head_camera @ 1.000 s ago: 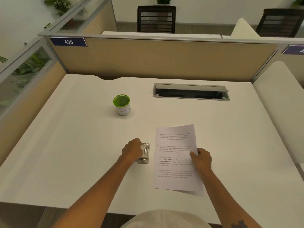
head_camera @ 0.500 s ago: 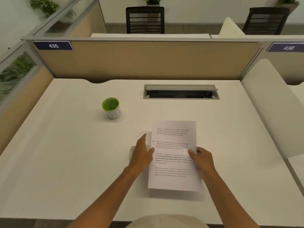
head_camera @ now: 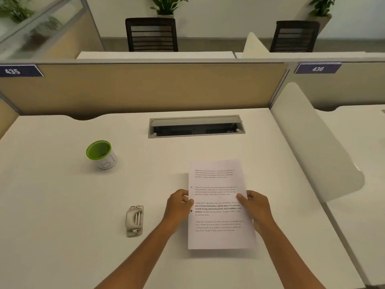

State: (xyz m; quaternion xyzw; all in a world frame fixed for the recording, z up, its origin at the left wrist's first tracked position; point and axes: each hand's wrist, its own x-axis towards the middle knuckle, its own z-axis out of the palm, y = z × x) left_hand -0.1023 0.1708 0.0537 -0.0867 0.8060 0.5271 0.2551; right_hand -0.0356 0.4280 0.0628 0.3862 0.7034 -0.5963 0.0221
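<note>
Printed sheet [head_camera: 218, 203] was held front-centre over the desk [head_camera: 62, 205], seemingly lifted just off it, w/ both hands on it. Left hand [head_camera: 179, 205] pinched the left margin, thumb on top, fingers curled under. Right hand [head_camera: 257, 207] pinched the right edge the same way. A sec. before, the left hand was pressing on the hole punch [head_camera: 135, 221] w/ the sheet's edge at it; half a sec. before, it lay flat over that spot. By this moment the punch sat alone, well left of the sheet, untouched. Two dark dots showed on the left margin, prob. fresh holes, so punching looked done & the sheet was free to go elsewhere. Green cup [head_camera: 102, 154] stood further back-left.
</note>
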